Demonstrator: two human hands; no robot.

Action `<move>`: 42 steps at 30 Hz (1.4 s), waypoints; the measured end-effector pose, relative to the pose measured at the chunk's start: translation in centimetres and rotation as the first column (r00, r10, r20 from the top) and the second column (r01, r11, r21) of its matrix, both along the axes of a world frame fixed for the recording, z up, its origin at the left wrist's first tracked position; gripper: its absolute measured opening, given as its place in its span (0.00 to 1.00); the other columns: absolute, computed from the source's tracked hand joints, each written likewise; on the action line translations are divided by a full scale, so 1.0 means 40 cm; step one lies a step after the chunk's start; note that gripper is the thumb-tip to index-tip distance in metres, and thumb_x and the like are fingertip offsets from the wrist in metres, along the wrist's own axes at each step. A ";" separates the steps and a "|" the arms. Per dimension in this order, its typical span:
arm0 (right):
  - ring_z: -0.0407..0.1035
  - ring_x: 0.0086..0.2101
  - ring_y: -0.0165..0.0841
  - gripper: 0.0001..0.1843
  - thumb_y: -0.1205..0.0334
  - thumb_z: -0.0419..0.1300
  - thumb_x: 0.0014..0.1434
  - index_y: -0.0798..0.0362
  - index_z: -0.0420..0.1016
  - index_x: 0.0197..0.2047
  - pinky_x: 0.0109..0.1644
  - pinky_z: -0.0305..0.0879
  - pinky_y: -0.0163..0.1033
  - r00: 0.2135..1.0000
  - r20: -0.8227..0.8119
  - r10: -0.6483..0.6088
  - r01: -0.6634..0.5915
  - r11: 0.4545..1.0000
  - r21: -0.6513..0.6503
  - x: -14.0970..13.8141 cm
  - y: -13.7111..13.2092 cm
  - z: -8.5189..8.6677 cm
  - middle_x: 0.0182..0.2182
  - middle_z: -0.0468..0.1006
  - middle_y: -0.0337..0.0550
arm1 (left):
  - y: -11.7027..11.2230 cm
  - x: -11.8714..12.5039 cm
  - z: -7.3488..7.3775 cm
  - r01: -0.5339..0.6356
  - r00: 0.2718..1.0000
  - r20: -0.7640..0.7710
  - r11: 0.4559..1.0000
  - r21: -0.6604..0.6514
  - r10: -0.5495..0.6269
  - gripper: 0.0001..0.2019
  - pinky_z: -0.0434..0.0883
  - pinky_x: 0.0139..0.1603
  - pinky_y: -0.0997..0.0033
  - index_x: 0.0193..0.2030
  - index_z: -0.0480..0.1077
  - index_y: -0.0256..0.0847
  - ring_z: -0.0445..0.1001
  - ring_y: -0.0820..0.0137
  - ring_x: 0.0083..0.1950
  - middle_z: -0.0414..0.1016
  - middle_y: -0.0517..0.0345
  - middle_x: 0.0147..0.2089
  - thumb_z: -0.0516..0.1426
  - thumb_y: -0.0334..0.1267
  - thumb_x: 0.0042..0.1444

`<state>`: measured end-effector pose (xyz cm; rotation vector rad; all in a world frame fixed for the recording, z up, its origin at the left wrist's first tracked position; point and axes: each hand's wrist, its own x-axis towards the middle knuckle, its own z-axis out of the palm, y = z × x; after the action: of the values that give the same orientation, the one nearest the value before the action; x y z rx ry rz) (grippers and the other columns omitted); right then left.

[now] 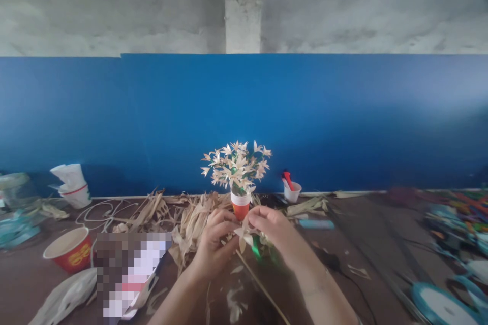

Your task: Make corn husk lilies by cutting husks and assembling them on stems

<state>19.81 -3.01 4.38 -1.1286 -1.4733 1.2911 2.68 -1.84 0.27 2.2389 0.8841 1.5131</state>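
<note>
Between my two hands is a cream, pointed-petal flower (pixel 244 235) that looks made of dried husk. My left hand (pixel 217 242) has its fingers closed at the flower's left side. From the right, my right hand (pixel 272 228) pinches an upper petal between thumb and forefinger. A strip of shiny green ribbon (pixel 256 249) shows just under the flower. A thin stick (pixel 263 287) runs from near the left fingertips down to the right; whether it joins the flower I cannot tell. Right behind my hands, a bunch of similar flowers (pixel 238 165) stands upright in a red-and-white cup (pixel 241 207).
Dried husks (pixel 196 218) are heaped left of the flower cup. A red paper tub (pixel 72 251) and stacked white cups (pixel 74 188) stand left. A small white cup (pixel 292 192) holds a red-handled tool. Ribbon spools (pixel 444 304) lie right. A blue partition (pixel 171 111) rises behind.
</note>
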 end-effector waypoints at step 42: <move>0.63 0.26 0.26 0.11 0.54 0.60 0.53 0.54 0.76 0.32 0.30 0.58 0.31 0.973 0.224 -0.048 0.028 0.995 0.093 0.013 0.007 -0.018 0.26 0.74 0.38 | 0.022 -0.013 -0.008 -0.106 0.994 -0.003 0.993 0.045 0.106 0.04 0.66 0.40 0.65 0.26 0.71 0.40 0.71 0.65 0.37 0.73 0.56 0.33 0.58 0.30 0.51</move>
<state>20.33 -2.74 3.66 -1.2711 -1.6500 1.0862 2.16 -0.97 -0.04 2.2612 0.9947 1.5888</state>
